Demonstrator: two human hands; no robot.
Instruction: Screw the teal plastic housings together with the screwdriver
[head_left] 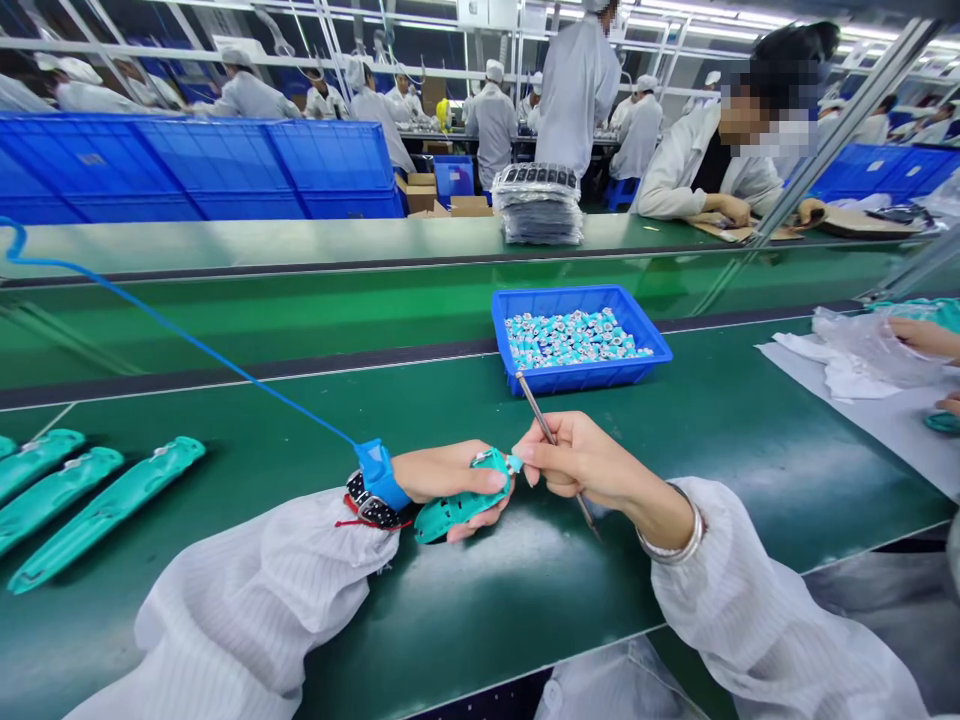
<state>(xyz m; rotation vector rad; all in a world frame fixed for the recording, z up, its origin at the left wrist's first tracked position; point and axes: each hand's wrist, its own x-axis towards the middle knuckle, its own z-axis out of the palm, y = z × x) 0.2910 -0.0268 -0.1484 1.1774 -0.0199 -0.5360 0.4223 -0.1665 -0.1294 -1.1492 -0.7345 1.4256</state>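
Observation:
My left hand [450,475] is closed around a teal plastic shell [457,510], its narrow end pointing toward my right hand. A blue wrist strap [381,478] with a coiled cord circles my left wrist. With thumb and forefinger, my right hand [581,455] pinches a small teal-and-white part [514,463] at the shell's end; whether it is seated there I cannot tell. A thin metal tweezer-like tool [536,408] also lies through the fingers of my right hand, slanting down toward the bench. Beyond my hands sits a blue bin [585,380] of similar small parts.
Several teal shells [109,515] lie on the green bench at left. A stack of bagged parts [538,205] stands on the far ledge. At right, a co-worker's hand [926,338] touches clear plastic over a white sheet [862,420]. Another person leans over the ledge opposite.

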